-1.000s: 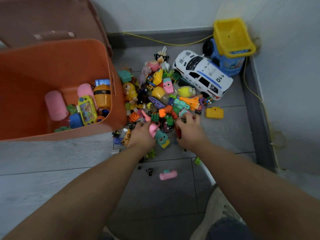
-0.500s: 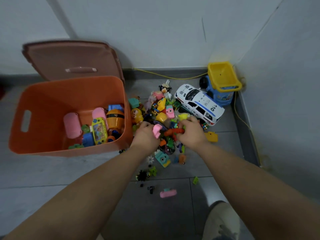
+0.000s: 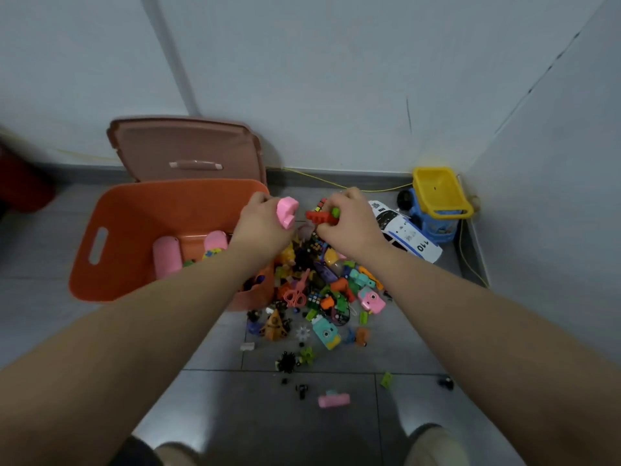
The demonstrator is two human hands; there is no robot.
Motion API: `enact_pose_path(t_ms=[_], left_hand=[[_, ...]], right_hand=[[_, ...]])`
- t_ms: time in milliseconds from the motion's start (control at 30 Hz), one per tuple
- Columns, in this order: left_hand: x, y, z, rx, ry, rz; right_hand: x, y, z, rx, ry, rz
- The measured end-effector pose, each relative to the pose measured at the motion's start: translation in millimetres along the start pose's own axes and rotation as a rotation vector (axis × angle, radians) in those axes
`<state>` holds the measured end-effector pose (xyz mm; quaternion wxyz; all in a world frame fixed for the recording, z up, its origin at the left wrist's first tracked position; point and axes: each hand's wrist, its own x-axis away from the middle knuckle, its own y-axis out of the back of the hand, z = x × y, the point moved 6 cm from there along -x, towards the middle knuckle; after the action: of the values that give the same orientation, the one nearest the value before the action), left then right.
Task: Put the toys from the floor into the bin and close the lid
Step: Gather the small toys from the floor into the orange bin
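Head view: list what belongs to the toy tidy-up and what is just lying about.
Job: orange bin, its lid, left hand gripping pink toy, right hand gripping red block, toy pile, police car, dump truck.
Lying about: yellow cable, dark red object at left.

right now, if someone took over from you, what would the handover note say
Left hand: grips a pink toy, raised at the orange bin's right edge.
Right hand: grips a red block with a green piece, above the pile on the floor.
Done: a few toys lie in the bin; the lid stands open behind it.
Left: drop both handfuls in, clear the pile, police car, dump truck and strays like the pink piece, then close the lid.
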<state>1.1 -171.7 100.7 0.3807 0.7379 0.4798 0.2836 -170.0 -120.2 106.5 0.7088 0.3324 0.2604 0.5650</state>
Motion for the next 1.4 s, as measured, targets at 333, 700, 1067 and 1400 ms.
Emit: enact_pose_path(t_ms=[333,700,1067,1400], left_hand=[[14.5,49.2,86.1,-0.064,0.263,-0.010],[34.4,63.7,141.3,0.041,0.386,-0.039],[40.5,46.4,111.4,0.189,0.321,-0.150],[12.7,-8.9,10.5,0.179,-0.029,-0.193]], right_hand=[[-8.1,-62.5,80.1,-0.033,0.155,0.089],[-16.9,-108.9,125.5,0.060,0.317,0.229],[-32.0,-79.3,100.9,0.256,0.502,0.330],[-32.9,-80.6,-26.2,0.340,0.457,0.340]])
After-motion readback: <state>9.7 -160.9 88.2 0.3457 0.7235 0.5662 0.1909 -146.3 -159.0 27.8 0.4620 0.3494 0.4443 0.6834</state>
